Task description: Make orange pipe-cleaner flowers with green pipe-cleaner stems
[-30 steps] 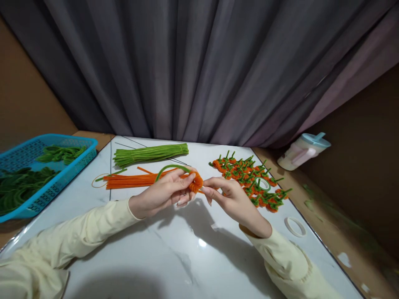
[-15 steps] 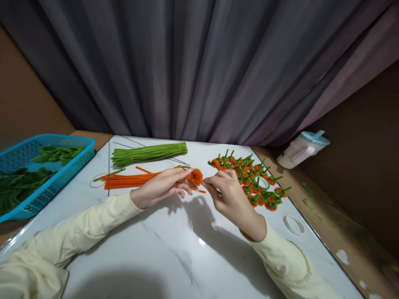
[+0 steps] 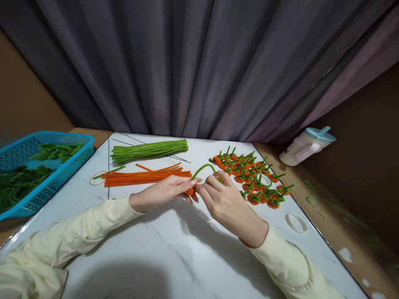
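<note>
Between its thumb and fingers, my left hand [image 3: 165, 192] pinches a small orange fuzzy pumpkin [image 3: 191, 190] made of pipe cleaner. A green pipe cleaner [image 3: 203, 167] arches up from the pumpkin and curves over to my right hand [image 3: 220, 199]. The right fingers are closed on it close beside the pumpkin; their tips are partly hidden by the hand. Just beyond my left hand lies a bundle of orange pipe cleaners [image 3: 140, 177]. Right of my right hand stand several finished-looking orange pumpkins [image 3: 254, 198] with green stems.
A green pipe cleaner bundle [image 3: 149, 150] lies at the back over thin dark wires. The blue basket [image 3: 75, 155] at left holds green pieces. One white tape roll [image 3: 296, 223] lies at right; another ring [image 3: 264, 180] rests among the pumpkins. A lidded tumbler [image 3: 307, 146] stands back right.
The orange pumpkin has been turned in my left hand and lowered slightly. A green pipe cleaner now loops up between my hands, and the right hand has come closer.
</note>
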Demonstrator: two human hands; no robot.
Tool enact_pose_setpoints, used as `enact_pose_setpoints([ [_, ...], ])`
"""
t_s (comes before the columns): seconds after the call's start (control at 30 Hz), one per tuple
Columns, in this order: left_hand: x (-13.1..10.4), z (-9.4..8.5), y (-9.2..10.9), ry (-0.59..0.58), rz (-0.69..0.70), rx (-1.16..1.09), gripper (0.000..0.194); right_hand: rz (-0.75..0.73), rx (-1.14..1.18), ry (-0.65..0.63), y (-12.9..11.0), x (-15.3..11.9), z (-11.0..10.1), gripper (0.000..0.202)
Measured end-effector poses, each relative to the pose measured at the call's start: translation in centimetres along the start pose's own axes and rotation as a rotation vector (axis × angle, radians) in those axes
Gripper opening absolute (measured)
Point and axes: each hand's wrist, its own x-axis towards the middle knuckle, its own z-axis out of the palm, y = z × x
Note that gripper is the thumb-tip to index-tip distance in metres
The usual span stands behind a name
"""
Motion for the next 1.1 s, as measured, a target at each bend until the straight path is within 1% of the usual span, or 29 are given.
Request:
enact_pose_setpoints([
  [0.17, 0.3, 0.4, -0.9, 0.000, 0.010, -0.042, 0.032, 0.014, -0.074, 0.005, -0.5, 0.0, 0.8, 0.025],
  [0.3, 0.7, 0.1, -1.8, 0.072, -0.027, -0.166, 0.032, 0.023, -0.044, -0.048, 0.2, -0.3, 2.0, 0.019],
  [0.37, 0.9, -0.1, -2.6, 0.107, -0.041, -0.219, 0.033, 0.044, -0.002, -0.079, 0.5, -0.7, 2.7, 0.015],
  [0.47, 1.3, -0.6, -4.3, 0.111, -0.084, -0.226, 0.037, 0.064, 0.051, -0.082, 0.1, -1.4, 4.1, 0.018],
  [0.53, 1.5, -0.8, -5.5, 0.127, -0.115, -0.172, 0.041, 0.054, 0.059, -0.062, -0.6, -1.9, 5.0, 0.022],
  [0.63, 1.6, -1.1, -7.0, 0.202, -0.125, -0.069, 0.046, 0.014, 0.060, -0.026, -1.6, -2.6, 6.4, 0.025],
  [0.77, 1.3, -1.2, -7.6, 0.270, -0.117, -0.001, 0.051, -0.018, 0.107, 0.022, -1.9, -3.2, 7.7, 0.028],
  [0.93, 1.0, -1.0, -7.8, 0.229, -0.011, 0.169, 0.048, 0.024, 0.123, 0.123, -1.9, -3.5, 8.1, 0.026],
  [1.0, 0.9, -1.0, -8.0, 0.245, 0.048, 0.324, 0.047, 0.029, 0.120, 0.156, -2.1, -3.6, 8.2, 0.025],
  [1.1, 1.0, -1.1, -8.3, 0.290, 0.183, 0.586, 0.046, 0.021, 0.122, 0.184, -2.3, -3.5, 8.2, 0.022],
])
